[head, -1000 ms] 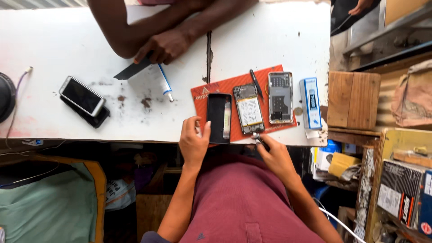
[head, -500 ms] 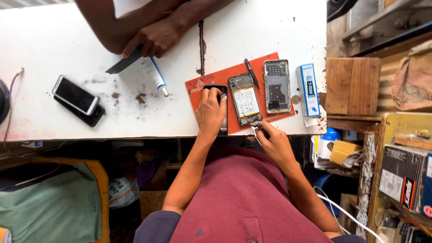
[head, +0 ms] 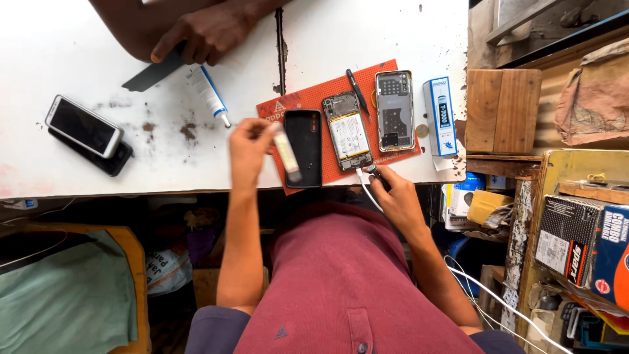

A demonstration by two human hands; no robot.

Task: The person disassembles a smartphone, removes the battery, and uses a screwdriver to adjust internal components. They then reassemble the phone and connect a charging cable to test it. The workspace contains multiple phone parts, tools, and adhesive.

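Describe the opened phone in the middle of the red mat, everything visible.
The opened phone lies flat on the red mat, back cover off, long axis running away from the person and slightly tilted. A dark board section shows at its far end, and a large pale battery fills most of the body. A black phone lies to one side, a grey phone frame to the other. At its near end the right hand holds a cable plug against the bottom edge.

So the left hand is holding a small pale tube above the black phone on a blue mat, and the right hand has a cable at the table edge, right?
Not quite: the mat is red-orange, not blue, as the head view shows. The rest holds: the left hand holds a small pale tube above the black phone, and the right hand has a cable at the table edge.
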